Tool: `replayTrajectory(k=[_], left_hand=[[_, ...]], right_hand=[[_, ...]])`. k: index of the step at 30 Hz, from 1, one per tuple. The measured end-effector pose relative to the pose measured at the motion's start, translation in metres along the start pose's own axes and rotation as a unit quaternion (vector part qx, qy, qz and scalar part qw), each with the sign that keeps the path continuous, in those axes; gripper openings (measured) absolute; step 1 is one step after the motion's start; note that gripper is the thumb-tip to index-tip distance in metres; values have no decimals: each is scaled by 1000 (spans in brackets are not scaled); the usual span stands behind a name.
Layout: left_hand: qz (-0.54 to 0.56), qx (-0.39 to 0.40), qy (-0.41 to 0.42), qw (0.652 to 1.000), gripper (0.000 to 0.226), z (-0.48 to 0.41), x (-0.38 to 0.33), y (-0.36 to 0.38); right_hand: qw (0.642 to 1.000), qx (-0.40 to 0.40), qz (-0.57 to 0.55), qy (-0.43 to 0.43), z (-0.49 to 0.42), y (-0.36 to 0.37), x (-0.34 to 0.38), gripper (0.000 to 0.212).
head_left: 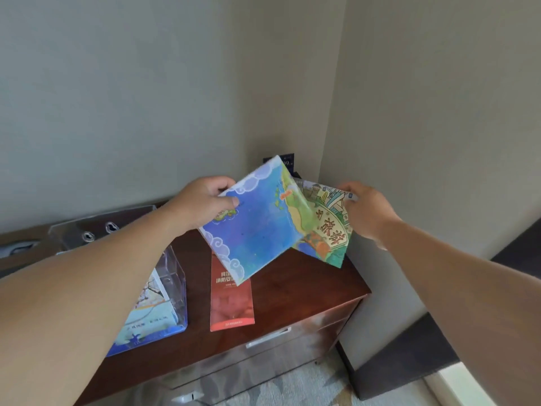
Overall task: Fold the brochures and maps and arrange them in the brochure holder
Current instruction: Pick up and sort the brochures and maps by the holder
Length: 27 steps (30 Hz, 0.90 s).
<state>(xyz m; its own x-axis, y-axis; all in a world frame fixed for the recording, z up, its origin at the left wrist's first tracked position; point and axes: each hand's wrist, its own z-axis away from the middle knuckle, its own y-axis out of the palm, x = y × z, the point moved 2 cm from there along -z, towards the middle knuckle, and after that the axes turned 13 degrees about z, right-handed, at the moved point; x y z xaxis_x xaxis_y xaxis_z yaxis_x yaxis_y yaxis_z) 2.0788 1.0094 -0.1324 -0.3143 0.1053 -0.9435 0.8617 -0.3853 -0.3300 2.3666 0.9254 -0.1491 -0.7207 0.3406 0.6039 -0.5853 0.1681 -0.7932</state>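
Observation:
A colourful illustrated map [260,227], mostly blue with green land and Chinese lettering, hangs in the air above the cabinet, bent along a vertical crease. My left hand [202,200] grips its left edge with thumb on top. My right hand [366,209] holds the right panel's upper edge. A red brochure [231,306] lies flat on the cabinet top under the map. The clear acrylic brochure holder [175,285] stands at the left, partly hidden by my left forearm, with a pale blue folded map [149,315] inside it.
The dark wooden cabinet [307,288] stands in a wall corner, its drawer with a metal handle [268,336] below. A second clear acrylic holder [96,227] sits at the back left. A small dark sign [288,162] stands behind the map. Patterned carpet lies below.

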Motion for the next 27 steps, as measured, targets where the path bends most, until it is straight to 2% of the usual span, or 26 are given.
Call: replayTrajectory(k=[2,4,7,9,11,15,20,24,27], left_hand=[[-51,40,4,998,20,3,-11,4],[-124,48,33,991,19,4,-23,7],[-239,4,119,964,4,3,-37,11],[-289,-14,170,942,7,3,-45,14],[-326,-11,181,928,8,2,-51,17],[-322,-21,149,935,6,2,-56,18],[-288,-9,103,952,10,4,-55,16],[-273,-3,101,957,12,4,-58,16],[-263,-6,101,959,16,3,-60,16]], right_hand=[[998,-14,-67,-4,3,-6,16,33],[994,-20,-106,-23,5,-8,30,34],[987,-2,-152,-49,8,-6,47,28],[977,25,-204,-60,10,-3,57,28],[962,55,-258,-65,12,-1,65,31],[936,101,-329,-68,18,2,73,30],[930,93,-350,-65,20,2,72,30],[925,100,-362,-63,19,0,68,20],[922,121,-362,-61,19,1,63,21]])
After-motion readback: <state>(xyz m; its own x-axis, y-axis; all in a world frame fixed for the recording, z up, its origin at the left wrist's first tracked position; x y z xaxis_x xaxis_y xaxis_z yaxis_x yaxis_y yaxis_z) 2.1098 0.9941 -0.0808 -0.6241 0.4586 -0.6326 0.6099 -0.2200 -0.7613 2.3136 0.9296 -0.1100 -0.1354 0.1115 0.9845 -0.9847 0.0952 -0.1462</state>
